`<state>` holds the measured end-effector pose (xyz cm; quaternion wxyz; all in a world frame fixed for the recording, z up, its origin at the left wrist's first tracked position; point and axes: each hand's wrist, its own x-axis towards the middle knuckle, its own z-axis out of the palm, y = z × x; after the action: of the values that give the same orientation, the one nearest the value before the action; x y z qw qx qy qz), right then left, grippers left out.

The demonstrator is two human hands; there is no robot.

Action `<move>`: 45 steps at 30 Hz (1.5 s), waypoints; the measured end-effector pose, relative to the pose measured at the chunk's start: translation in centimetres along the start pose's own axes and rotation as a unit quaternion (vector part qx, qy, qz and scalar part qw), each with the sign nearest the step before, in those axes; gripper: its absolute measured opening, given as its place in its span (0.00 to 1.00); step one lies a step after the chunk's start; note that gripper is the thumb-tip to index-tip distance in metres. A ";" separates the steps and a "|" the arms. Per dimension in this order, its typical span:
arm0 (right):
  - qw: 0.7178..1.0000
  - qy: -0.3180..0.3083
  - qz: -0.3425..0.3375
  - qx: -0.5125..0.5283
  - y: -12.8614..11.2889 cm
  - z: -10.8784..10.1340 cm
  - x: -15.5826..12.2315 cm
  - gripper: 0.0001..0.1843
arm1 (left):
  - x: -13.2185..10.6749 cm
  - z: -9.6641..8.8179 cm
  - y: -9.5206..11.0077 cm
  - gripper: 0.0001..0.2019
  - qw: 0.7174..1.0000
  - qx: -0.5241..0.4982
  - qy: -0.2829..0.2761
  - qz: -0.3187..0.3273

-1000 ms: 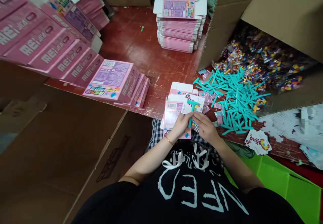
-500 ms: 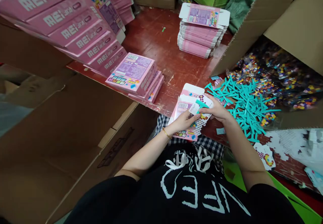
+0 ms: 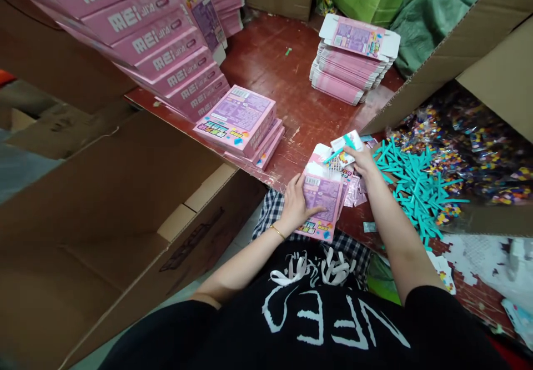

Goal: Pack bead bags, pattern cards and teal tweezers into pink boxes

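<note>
My left hand grips a pink and purple printed box at the table's front edge, its fingers along the left side and its thumb over the printed face. The box's white flap is open at the far end. Just beyond that opening, my right hand pinches white printed cards together with a teal plastic T-shaped tool. Under the right hand lie small pink packets. A heap of teal tools is spread to the right of it.
Closed pink boxes are piled left of centre, beside a tall leaning stack. Flat pink cartons stand at the back. A cardboard box at right holds bags of colourful pieces. Another large open carton stands at lower left.
Both hands were together on the cards and teal tool. My left hand has moved down onto the pink box, while the right has carried the cards and tool towards its open end.
</note>
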<state>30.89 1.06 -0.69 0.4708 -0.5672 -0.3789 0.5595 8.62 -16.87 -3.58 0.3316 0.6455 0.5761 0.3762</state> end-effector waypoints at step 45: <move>0.862 -0.176 -0.212 -0.426 -1.2 -3.8 -21.2 0.16 | -3.2 -1.3 5.0 0.33 0.947 -0.297 -0.111 -0.056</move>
<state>32.90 -19.31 6.14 0.2156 -0.5104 -0.7681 0.3211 9.81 -20.67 1.03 0.5907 0.5223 0.4330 0.4369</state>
